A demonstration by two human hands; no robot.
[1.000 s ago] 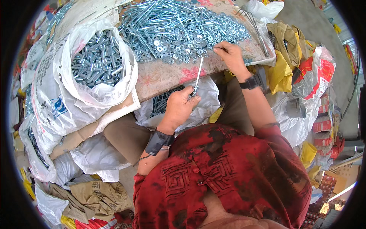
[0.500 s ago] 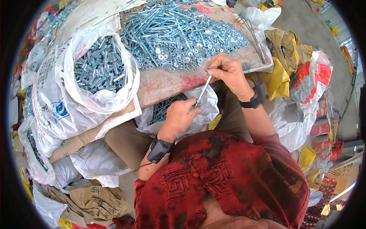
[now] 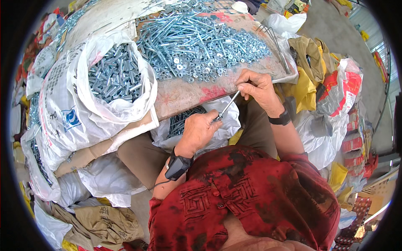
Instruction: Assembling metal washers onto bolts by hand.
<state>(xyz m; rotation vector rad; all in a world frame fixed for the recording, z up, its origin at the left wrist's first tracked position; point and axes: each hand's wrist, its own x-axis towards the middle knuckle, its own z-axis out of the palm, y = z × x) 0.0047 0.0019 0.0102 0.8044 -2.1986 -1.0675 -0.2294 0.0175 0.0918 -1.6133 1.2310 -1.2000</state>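
Note:
A slim silvery bolt [image 3: 230, 103] runs slantwise between my hands, just off the table's near edge. My left hand [image 3: 199, 129] is closed around its lower end, where small metal parts show at the fingertips; their exact kind is hard to make out. My right hand [image 3: 260, 90] pinches the upper end between thumb and fingers. Beyond my hands lies a heap of long bolts [image 3: 176, 37], with flat washers [image 3: 192, 69] along its near side and nuts [image 3: 257, 48] to the right. Below the table edge, a white bag [image 3: 228, 115] with dark metal rods [image 3: 180, 123] sits between my legs.
At the left of the table [image 3: 176, 98] stands an open white woven sack [image 3: 54, 108] filled with short metal sleeves [image 3: 115, 75]. Bent wire rods [image 3: 278, 48] lie at the table's right edge. Yellow bags [image 3: 305, 90] and clear plastic bags [image 3: 347, 83] crowd the right side.
My right hand has come slightly down and to the right, and the bolt leans more. My left hand has barely moved and keeps its grip on the lower end.

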